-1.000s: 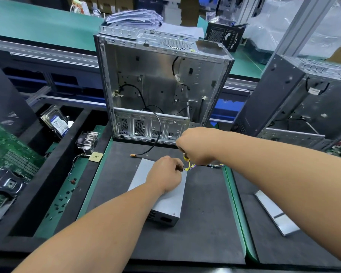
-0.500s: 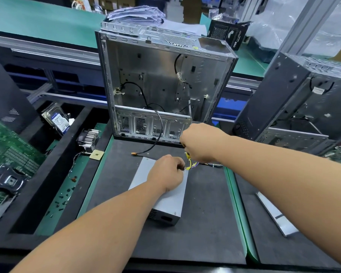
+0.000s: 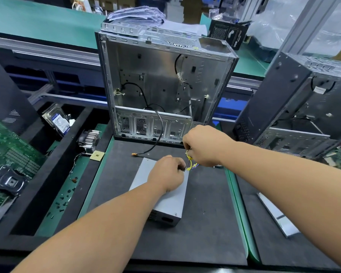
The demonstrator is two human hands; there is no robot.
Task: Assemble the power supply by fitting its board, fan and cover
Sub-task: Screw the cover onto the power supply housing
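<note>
Power supply [image 3: 166, 196] is a grey metal box that lies flat on the dark mat of the worktop [image 3: 205, 233], just in front of the open computer case [image 3: 161, 91]. It looks hard and stiff, and it is probably a bit heavy, so the best place to hold it is by its two long sides. Its smooth metal may slip, and the edges may be sharp. At its far end a bunch of thin yellow wires [image 3: 190, 165] comes out. The wires are soft and bendy, so they should be held gently and not tugged. The left hand [image 3: 166, 175] rests on top of the box with its fingers curled at the wires. The right hand [image 3: 202, 146] pinches the wires from above. A black cable [image 3: 158, 134] hangs out of the case nearby.
</note>
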